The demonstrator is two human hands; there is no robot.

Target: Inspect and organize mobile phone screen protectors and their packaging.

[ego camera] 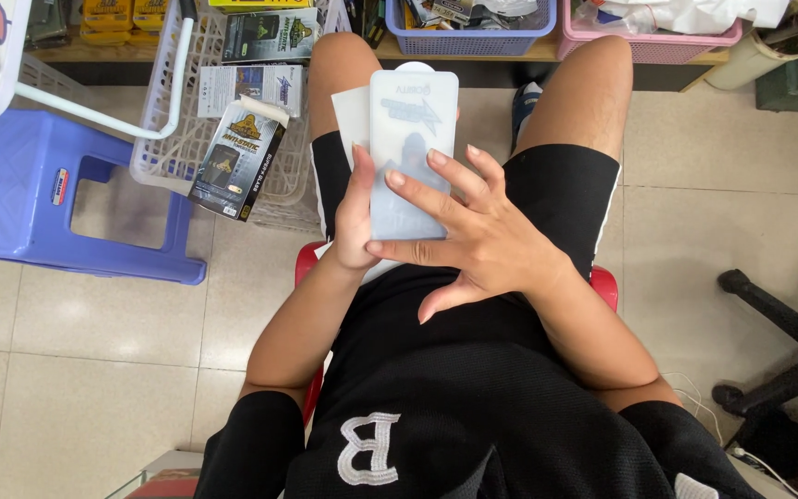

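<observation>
Glossy, smooth white screen protector; matt black mesh cloth shorts; shiny tiled floor; blue plastic stool.

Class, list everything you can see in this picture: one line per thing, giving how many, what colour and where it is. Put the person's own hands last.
Screen protector: one, pale translucent, held over the lap.
White card: one, behind the screen protector.
Boxed product: one, dark with yellow print, leaning on the white basket.
White basket: one, white mesh, on the floor at upper left.
Plastic stool: one, blue, at left.
Purple basket: one, on the shelf at top.
Pink basket: one, on the shelf at top right.
Red seat: one, under the person.
Chair base: one, black, at right.
Left hand: holds the screen protector's left edge.
Right hand: fingers spread flat on the screen protector.
</observation>
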